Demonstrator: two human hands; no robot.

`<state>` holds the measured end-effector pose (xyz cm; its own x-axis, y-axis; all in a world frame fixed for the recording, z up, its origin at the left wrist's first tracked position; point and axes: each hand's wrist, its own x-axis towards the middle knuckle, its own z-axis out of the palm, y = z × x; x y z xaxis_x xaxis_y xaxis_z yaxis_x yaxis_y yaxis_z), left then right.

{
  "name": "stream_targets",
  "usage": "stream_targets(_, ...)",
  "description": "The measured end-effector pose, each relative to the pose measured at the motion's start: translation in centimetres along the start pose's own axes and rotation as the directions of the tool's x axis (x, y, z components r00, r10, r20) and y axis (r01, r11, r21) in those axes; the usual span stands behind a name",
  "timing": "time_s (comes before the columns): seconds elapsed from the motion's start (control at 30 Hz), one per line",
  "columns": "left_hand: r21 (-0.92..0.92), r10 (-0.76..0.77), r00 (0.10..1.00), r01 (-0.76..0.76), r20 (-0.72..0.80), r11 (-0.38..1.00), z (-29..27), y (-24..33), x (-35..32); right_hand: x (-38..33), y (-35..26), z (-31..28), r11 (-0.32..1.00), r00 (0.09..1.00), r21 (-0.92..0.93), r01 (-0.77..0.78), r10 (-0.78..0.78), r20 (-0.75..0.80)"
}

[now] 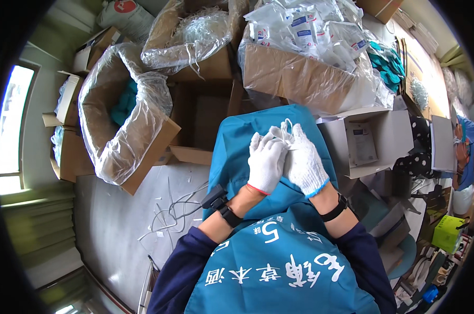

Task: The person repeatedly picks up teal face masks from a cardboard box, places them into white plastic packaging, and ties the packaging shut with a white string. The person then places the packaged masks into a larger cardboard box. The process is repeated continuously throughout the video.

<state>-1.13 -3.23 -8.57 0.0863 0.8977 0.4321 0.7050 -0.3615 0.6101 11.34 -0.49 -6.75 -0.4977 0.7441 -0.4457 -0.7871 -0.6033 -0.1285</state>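
Observation:
Both of my hands wear white knit gloves and meet over my lap, on the teal apron (pixel 279 209). My left hand (pixel 266 163), in the glove with a red cuff, is closed with its fingertips pinched at the top. Against it rests my right hand (pixel 304 162), blue-cuffed, also pinching. Between the fingertips a small loop of thin white cord (pixel 286 125) sticks up; its exact kind is too small to tell. Fingers and gloves hide the rest of it.
Ahead stands a large carton (pixel 297 73) heaped with clear printed packets. A plastic-lined box (pixel 142 152) with teal items is at left, a box of pale strands (pixel 203 31) behind it. An open white box (pixel 381 141) sits right. Loose cables (pixel 177 206) lie on the floor.

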Motion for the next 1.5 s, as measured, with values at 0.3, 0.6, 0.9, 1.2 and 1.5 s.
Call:
stream_targets(0.3, -0.836, -0.707, 0.680, 0.491, 0.193, 0.244, -1.8, -4.2, 2.4, -3.5, 0.1, 1.4, 0.988, 0.986, -0.078, -0.134, 0.141, 0.088)
stream_targets(0.6, -0.314, -0.637, 0.721, 0.692, 0.272, 0.650, -10.9, -11.9, 18.8, -7.8, -0.5, -6.6, 0.990, 0.958, -0.045, -0.136, 0.120, -0.259)
stream_targets(0.9, 0.435, -0.211, 0.939, 0.314, -0.270, 0.844, -16.4, -14.8, 32.1, -11.2, -1.2, -5.5, 0.989, 0.990, -0.146, -0.012, -0.009, -0.138)
stream_targets(1.2, 0.536, -0.117, 0.964, -0.031, 0.240, 0.843, 0.8, -14.2, 0.5, -14.3, -15.2, -7.5, 0.422, 0.719, -0.887, 0.189, -0.675, -0.168)
stream_targets(1.5, 0.473, -0.180, 0.962, 0.063, 0.206, 0.879, 0.6, -12.4, 1.8, -2.1, -26.2, -24.9, -0.418, 0.735, -0.726, -0.546, -0.656, -0.174)
